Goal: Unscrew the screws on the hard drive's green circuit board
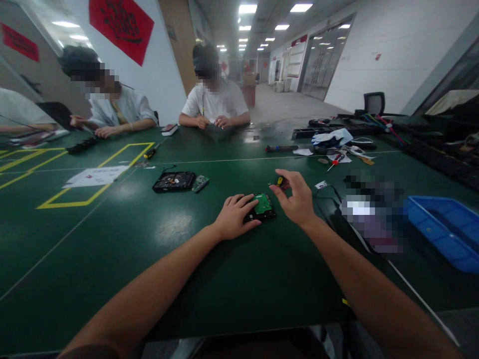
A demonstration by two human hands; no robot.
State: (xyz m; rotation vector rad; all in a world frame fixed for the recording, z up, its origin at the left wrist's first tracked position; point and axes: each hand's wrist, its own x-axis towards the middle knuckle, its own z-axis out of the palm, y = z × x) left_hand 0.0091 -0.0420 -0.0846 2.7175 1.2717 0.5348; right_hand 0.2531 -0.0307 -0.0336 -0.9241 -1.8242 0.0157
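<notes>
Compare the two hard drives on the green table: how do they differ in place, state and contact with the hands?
The near hard drive lies under the left hand, green circuit board still on top; the far hard drive lies untouched, farther left. Its circuit board lies beside it. The right hand hovers by the near drive with a small screwdriver. Both drives lie flat and are black.

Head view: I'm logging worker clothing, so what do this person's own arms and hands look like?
Both forearms are bare, with no sleeve in view. The left hand and right hand wear no gloves; no watch, ring or wristband shows.
</notes>
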